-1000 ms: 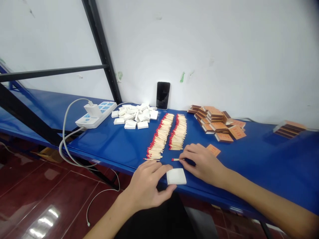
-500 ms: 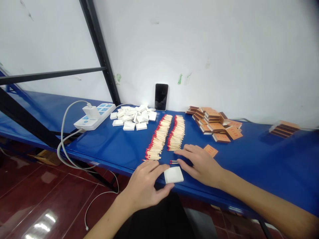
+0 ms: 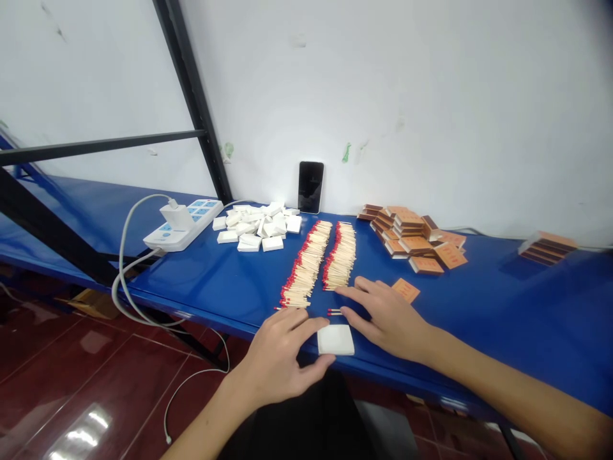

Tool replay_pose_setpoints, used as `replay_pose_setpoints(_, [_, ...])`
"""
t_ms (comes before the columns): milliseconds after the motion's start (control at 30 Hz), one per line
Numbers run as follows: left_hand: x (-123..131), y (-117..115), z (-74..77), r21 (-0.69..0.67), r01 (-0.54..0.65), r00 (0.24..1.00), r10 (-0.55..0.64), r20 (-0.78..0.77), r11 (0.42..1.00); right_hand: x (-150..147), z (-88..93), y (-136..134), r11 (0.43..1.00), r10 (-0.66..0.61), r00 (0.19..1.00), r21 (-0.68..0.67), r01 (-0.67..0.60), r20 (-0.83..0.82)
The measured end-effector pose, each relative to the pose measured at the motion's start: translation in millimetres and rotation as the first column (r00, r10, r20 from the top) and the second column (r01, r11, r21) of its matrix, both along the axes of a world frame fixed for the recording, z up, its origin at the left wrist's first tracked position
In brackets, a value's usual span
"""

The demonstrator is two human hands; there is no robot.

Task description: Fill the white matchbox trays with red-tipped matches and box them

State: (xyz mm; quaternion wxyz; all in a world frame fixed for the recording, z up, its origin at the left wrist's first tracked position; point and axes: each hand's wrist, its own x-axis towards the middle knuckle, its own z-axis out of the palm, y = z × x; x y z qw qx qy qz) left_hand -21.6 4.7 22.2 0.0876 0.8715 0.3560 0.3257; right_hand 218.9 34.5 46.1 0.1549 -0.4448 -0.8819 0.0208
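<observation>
My left hand point(image 3: 283, 351) grips a white matchbox tray point(image 3: 336, 340) at the shelf's front edge, index finger on its far side and thumb at its near corner. Just beyond the tray lie two loose matches point(image 3: 334, 312) with red heads to the left. My right hand point(image 3: 380, 313) rests palm down with thumb and index finger apart; the thumb tip is at the tail ends of those matches. Its index fingertip reaches the near end of the right-hand row of matches point(image 3: 341, 255). A longer row of matches point(image 3: 306, 265) lies to its left.
White trays point(image 3: 261, 223) are heaped at the back left, orange matchbox sleeves point(image 3: 409, 236) at the back right. One sleeve point(image 3: 406, 291) lies beside my right hand, and a small stack point(image 3: 548, 248) stands farther right. A phone point(image 3: 310, 187) leans on the wall. A power strip point(image 3: 184, 225) with cables lies left.
The white tray has tilted slightly in my left hand, its far edge now more level. Both hands stay in nearly the same place; the matches have not moved.
</observation>
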Motion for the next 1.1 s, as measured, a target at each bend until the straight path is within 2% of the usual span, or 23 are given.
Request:
replay_pose_setpoints(367, [-0.9, -0.3, 0.5, 0.013, 0.0, 1.0, 0.0, -0.017, 1.0, -0.6, 0.7, -1.1, 0.999, -0.036, 0.999, -0.032, 0.035, -0.03])
replay_pose_setpoints(1100, [-0.8, -0.4, -1.2, 0.026, 0.002, 1.0, -0.002, -0.006, 1.0, -1.3, 5.1, -2.7, 0.999, -0.003, 1.0, -0.033, 0.003, -0.01])
